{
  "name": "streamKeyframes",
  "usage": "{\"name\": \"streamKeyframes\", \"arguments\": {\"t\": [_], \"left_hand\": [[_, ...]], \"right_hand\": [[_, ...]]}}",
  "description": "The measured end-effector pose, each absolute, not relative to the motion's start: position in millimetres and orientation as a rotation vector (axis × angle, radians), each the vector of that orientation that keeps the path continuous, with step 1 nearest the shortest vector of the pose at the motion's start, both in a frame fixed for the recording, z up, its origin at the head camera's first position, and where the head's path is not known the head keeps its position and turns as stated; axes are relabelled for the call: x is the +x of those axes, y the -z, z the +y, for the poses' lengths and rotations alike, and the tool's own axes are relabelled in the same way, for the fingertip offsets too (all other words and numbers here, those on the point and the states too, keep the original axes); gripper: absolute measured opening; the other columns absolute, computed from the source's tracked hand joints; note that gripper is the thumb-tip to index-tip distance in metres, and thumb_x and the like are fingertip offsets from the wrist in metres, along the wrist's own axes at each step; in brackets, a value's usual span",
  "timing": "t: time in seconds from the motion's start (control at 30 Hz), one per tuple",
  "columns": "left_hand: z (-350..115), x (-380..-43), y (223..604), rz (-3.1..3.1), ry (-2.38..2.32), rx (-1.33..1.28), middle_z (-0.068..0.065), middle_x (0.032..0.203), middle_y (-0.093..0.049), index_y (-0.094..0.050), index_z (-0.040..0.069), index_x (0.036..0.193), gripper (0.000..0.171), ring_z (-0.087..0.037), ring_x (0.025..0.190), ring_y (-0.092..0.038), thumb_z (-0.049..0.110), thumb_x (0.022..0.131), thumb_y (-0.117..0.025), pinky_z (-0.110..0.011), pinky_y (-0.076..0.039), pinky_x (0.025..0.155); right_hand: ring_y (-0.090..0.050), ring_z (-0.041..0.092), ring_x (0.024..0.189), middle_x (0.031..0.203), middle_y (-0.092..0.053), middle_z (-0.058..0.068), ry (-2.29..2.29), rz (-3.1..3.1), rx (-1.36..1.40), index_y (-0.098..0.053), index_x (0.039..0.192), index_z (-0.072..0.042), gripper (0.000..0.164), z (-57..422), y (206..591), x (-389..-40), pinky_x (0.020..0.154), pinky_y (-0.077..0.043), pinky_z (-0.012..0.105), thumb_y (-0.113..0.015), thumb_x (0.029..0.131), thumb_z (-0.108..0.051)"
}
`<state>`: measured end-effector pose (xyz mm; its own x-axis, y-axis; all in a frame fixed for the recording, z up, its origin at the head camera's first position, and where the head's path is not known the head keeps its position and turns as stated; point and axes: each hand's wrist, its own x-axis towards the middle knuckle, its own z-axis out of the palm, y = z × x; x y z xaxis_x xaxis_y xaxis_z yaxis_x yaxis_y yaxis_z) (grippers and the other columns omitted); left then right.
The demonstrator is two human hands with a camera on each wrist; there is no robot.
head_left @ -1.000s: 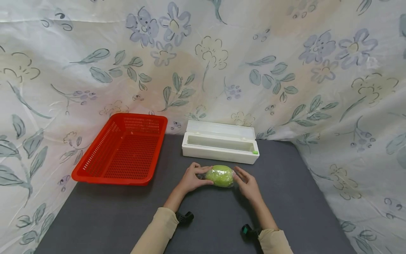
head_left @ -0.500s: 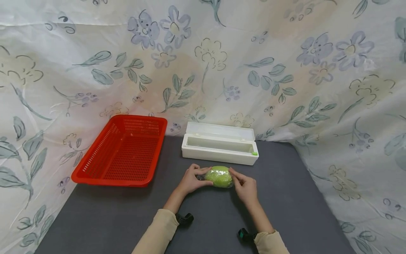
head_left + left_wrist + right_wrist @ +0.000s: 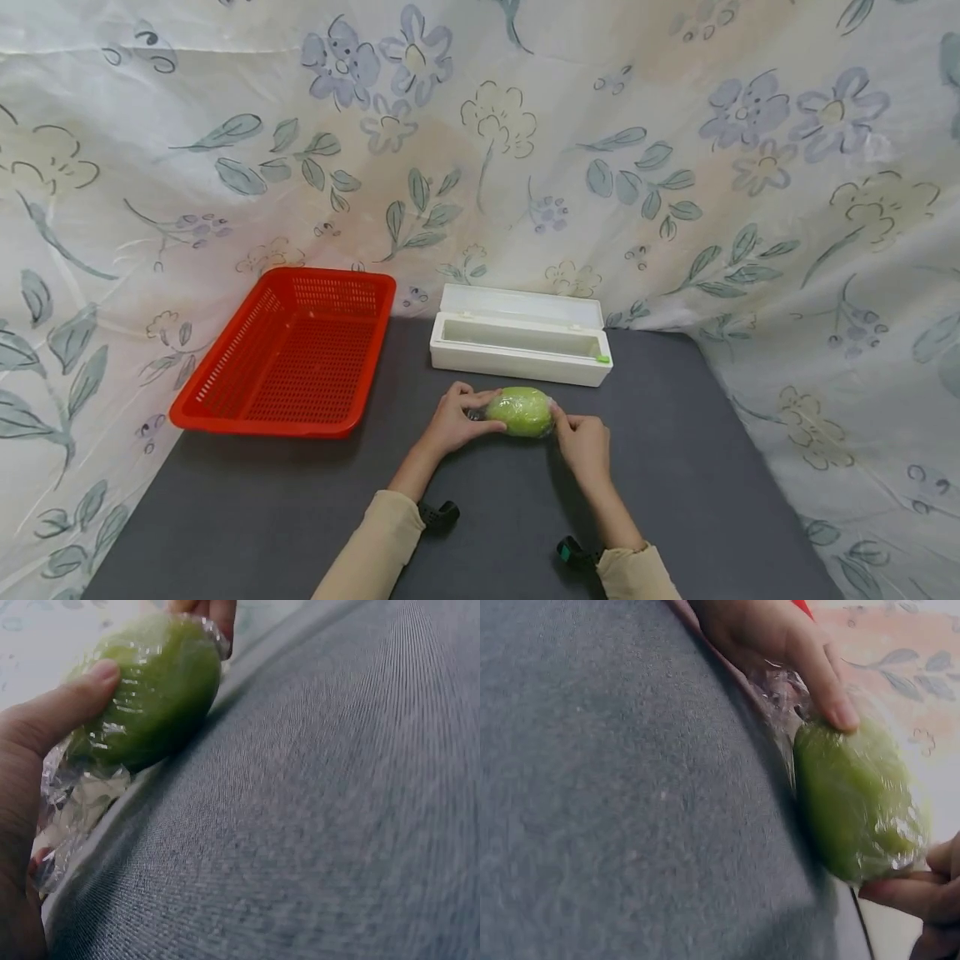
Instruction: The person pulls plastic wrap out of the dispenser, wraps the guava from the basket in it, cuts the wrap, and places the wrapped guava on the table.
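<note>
A smooth green oval fruit, its exact kind not plain, is covered in clear, shiny plastic wrap. My left hand grips its left end, the thumb lying along the near side in the left wrist view. Loose crumpled film bunches under that hand at the fruit's left end. At the opposite end my right hand pinches the wrap's edge between thumb and fingers, close against the fruit. Some of the right fingers are cut off in the right wrist view.
Behind the hands stands a long white box with its lid raised and a small green tab at its right end. A red perforated basket sits at the left on the dark grey tabletop. Flowered cloth hangs behind.
My right hand has moved left and its fingers have closed onto the wrap at the fruit's right end. The left hand keeps its grip almost unmoved.
</note>
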<state>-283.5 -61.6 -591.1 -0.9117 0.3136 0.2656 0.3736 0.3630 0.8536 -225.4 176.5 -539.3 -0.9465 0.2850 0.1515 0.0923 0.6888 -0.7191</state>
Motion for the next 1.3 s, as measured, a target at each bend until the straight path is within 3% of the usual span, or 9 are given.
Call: {"name": "streamKeyframes", "arguments": {"t": [0.13, 0.3, 0.53, 0.63, 0.77, 0.9, 0.97, 1.13, 1.3], "left_hand": [[-63, -285, 592, -2.537, 1.621, -0.587, -0.008, 0.107, -0.059, -0.072, 0.018, 0.138, 0.065, -0.013, 0.089, -0.038, 0.029, 0.079, -0.096, -0.032, -0.038, 0.079], [-70, -287, 593, -2.550, 1.667, -0.508, -0.006, 0.103, -0.057, -0.072, 0.020, 0.138, 0.064, -0.014, 0.089, -0.040, 0.028, 0.079, -0.096, -0.032, -0.039, 0.078], [-75, -288, 590, -2.603, 1.679, -0.541, -0.006, 0.107, -0.056, -0.073, 0.023, 0.138, 0.063, -0.016, 0.091, -0.042, 0.030, 0.079, -0.096, -0.034, -0.041, 0.079], [-74, -288, 590, -2.620, 1.676, -0.554, -0.005, 0.111, -0.062, -0.072, 0.020, 0.138, 0.064, -0.015, 0.090, -0.041, 0.031, 0.079, -0.096, -0.032, -0.039, 0.078], [-73, -288, 589, -2.629, 1.672, -0.585, -0.002, 0.125, -0.075, -0.072, 0.018, 0.138, 0.065, -0.013, 0.088, -0.037, 0.032, 0.079, -0.095, -0.030, -0.035, 0.078], [-73, -287, 589, -2.617, 1.678, -0.615, 0.003, 0.130, -0.075, -0.072, 0.019, 0.137, 0.064, -0.012, 0.086, -0.035, 0.030, 0.079, -0.096, -0.029, -0.032, 0.078], [-73, -287, 589, -2.606, 1.683, -0.628, 0.002, 0.130, -0.075, -0.072, 0.018, 0.136, 0.063, -0.012, 0.086, -0.034, 0.029, 0.079, -0.096, -0.029, -0.032, 0.078], [-73, -287, 588, -2.614, 1.680, -0.632, 0.001, 0.129, -0.075, -0.072, 0.015, 0.136, 0.065, -0.012, 0.087, -0.034, 0.027, 0.077, -0.097, -0.029, -0.031, 0.078], [-72, -288, 587, -2.633, 1.701, -0.617, 0.002, 0.131, -0.074, -0.072, 0.016, 0.137, 0.065, -0.013, 0.087, -0.034, 0.029, 0.078, -0.097, -0.030, -0.031, 0.079]], "right_hand": [[-0.044, 0.010, 0.041, 0.044, -0.053, -0.006, -1.055, -2.591, -0.205, -0.074, 0.056, -0.009, 0.051, 172, 537, -227, 0.045, -0.032, 0.026, -0.071, 0.103, -0.030], [-0.070, 0.011, 0.066, 0.087, -0.081, 0.008, -1.240, -2.618, 0.006, -0.086, 0.101, -0.006, 0.010, 187, 542, -231, 0.056, -0.049, 0.023, -0.081, 0.095, -0.012], [-0.044, 0.001, 0.044, 0.111, -0.080, 0.014, -1.447, -2.620, 0.188, -0.081, 0.119, -0.010, 0.039, 212, 560, -246, 0.046, -0.038, 0.023, -0.092, 0.082, -0.017], [-0.026, -0.004, 0.039, 0.087, -0.077, 0.019, -1.464, -2.607, 0.288, -0.076, 0.132, -0.009, 0.051, 219, 568, -248, 0.043, -0.031, 0.022, -0.091, 0.084, -0.017], [-0.039, -0.007, 0.045, 0.072, -0.074, 0.015, -1.356, -2.644, 0.412, -0.078, 0.126, -0.011, 0.044, 225, 565, -249, 0.046, -0.038, 0.020, -0.090, 0.084, -0.017], [-0.078, 0.012, 0.080, 0.117, -0.078, 0.008, -1.126, -2.689, 0.580, -0.081, 0.119, -0.011, 0.035, 227, 549, -250, 0.066, -0.060, 0.024, -0.087, 0.086, -0.019], [-0.079, 0.017, 0.086, 0.119, -0.078, 0.008, -1.049, -2.705, 0.653, -0.081, 0.118, -0.011, 0.031, 228, 540, -250, 0.067, -0.061, 0.027, -0.085, 0.088, -0.020], [-0.060, 0.000, 0.051, 0.110, -0.080, 0.010, -1.044, -2.682, 0.674, -0.084, 0.111, -0.011, 0.023, 228, 533, -251, 0.046, -0.043, 0.022, -0.085, 0.090, -0.019], [-0.053, -0.017, 0.062, 0.118, -0.078, 0.010, -1.225, -2.581, 0.566, -0.082, 0.117, -0.008, 0.027, 225, 548, -249, 0.052, -0.045, 0.015, -0.084, 0.091, -0.012]]}}
